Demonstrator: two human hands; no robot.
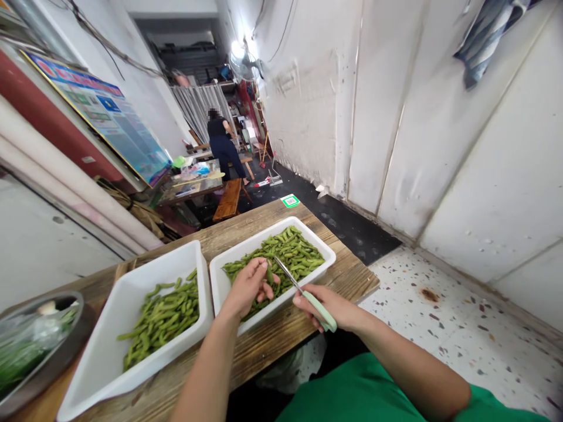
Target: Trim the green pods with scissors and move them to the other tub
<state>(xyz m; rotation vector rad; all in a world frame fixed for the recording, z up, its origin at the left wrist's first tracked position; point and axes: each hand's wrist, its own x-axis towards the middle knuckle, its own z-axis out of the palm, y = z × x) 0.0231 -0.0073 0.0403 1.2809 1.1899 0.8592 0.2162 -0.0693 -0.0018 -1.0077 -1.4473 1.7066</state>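
Bright, even daylight; a lamp point(238, 48) glares at eleven o'clock, washing out the white wall point(316, 99); shadows soft; wide-angle bending at edges; far background slightly soft.

Metal bowl of greens point(39, 346) at table's left, wooden bench point(229, 199), green sticker point(290, 201), person standing far back point(223, 146)

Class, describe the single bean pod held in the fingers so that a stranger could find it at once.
Start at the wooden table and take the white tray nearer its right end. Over that tray's near side, the left hand pinches one green pod. Unlike the heaped pods, it is lifted, touching the scissors held by the right hand.
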